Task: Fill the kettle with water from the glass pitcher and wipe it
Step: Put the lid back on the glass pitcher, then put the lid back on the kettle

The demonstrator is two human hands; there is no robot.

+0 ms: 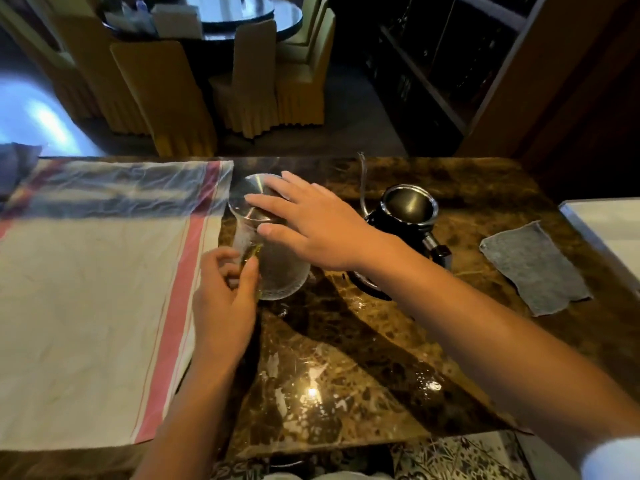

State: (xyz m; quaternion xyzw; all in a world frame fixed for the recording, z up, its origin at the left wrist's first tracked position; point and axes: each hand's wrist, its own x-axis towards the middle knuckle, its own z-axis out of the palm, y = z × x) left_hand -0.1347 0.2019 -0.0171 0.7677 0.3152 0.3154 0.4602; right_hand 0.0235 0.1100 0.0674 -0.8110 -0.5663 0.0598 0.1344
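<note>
Pitcher [277,268], kettle [408,213], cloth [533,268]: one each.

A single head-worn wide-angle camera is looking forward and steeply down from the near edge of the marble tabletop [346,368], sitting close above it and facing across its far edge toward covered chairs [162,95] beyond

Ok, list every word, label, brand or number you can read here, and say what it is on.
None can be read.
Glass pitcher and its metal lid: no lettering shows.
Kettle: no brand or marking visible.
Grey cloth and striped cloth: stripes only, no print.
Patterned surface below the table edge: too blurred to tell marks from letters.
</note>
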